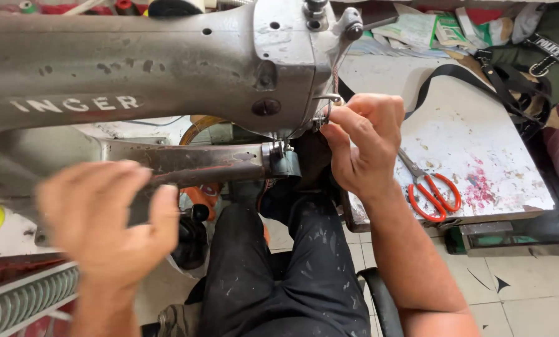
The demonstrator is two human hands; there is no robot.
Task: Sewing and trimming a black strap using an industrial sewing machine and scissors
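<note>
An old grey metal sewing machine [136,68] fills the upper left, with its narrow lower arm [192,163] reaching right to the needle foot [282,153]. My right hand [361,143] is at the machine's head, thumb and forefinger pinched together on the thin thread by the wire guide [329,98]. A dark piece of material [311,163] hangs just below the foot, partly behind that hand. My left hand [104,218] is blurred in front of the lower arm, fingers curled, and nothing shows in it.
Red-handled scissors [432,193] lie on a white, paint-stained table [479,125] to the right. Black straps [510,81] and papers [417,28] sit at its back. My legs in black trousers [261,268] are below the machine, over a tiled floor [529,293].
</note>
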